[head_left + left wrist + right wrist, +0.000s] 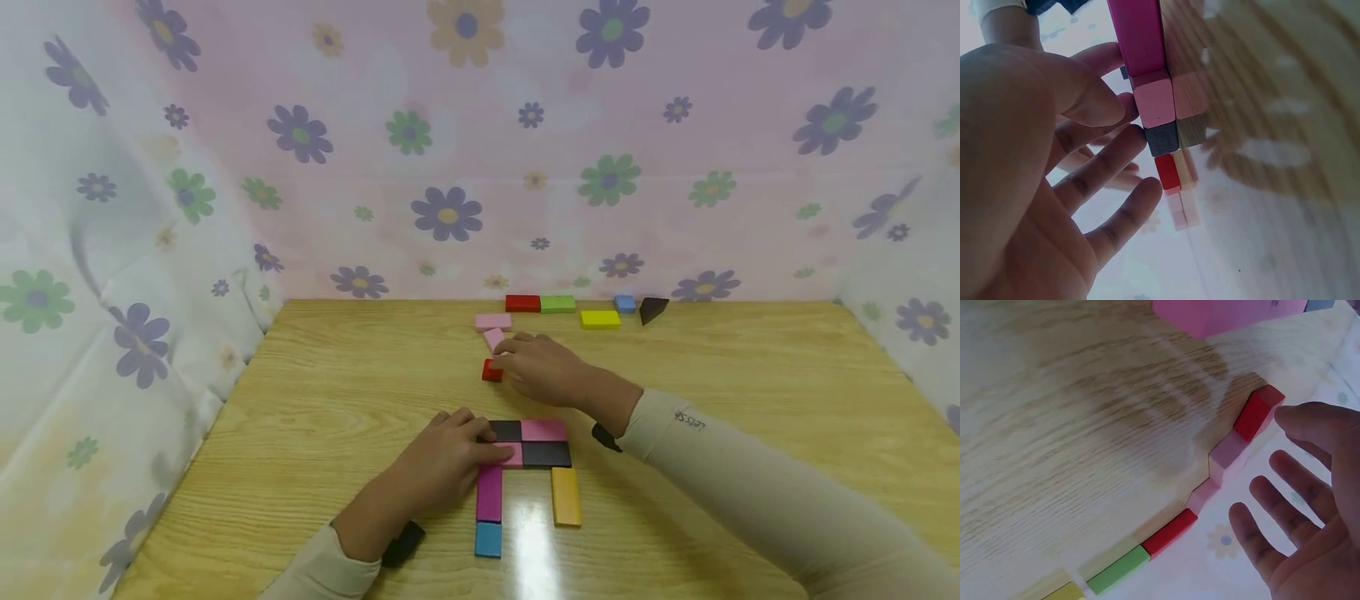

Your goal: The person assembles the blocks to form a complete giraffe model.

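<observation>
The left hand, fingers loosely spread, touches a pink block and a black block at its fingertips. The right hand has fingers apart, its thumb at a small red block; whether it pinches this cannot be told. A pale pink block lies just beyond.

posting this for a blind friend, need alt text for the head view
A person's right hand is at a red block on a wooden table; the left hand touches a pink block nearer the camera. Flowered cloth hangs behind.
</observation>
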A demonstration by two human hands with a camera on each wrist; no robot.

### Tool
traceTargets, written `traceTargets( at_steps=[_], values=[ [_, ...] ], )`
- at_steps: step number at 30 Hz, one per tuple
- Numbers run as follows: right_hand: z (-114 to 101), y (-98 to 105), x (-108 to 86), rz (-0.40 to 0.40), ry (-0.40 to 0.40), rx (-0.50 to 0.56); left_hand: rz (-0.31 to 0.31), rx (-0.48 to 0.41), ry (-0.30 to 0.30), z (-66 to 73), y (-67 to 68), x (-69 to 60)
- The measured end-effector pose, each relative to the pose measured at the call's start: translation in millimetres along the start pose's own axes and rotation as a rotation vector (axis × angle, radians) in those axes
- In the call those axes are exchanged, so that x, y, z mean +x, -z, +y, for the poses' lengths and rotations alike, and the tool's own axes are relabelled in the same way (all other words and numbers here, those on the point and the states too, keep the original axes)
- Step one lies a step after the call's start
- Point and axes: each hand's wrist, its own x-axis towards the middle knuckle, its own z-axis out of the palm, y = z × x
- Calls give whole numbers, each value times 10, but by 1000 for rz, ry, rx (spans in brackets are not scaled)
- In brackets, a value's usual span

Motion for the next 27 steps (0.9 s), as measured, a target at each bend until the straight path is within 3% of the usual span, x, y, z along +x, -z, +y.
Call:
traceTargets(
  at_steps=[8,27],
  values=[
    [7,-51,181,-28,6,-31,4,27,-14,0,-11,8],
    [58,-156,300,10,45,-52,-1,62,-5,2,2,14]
  ],
)
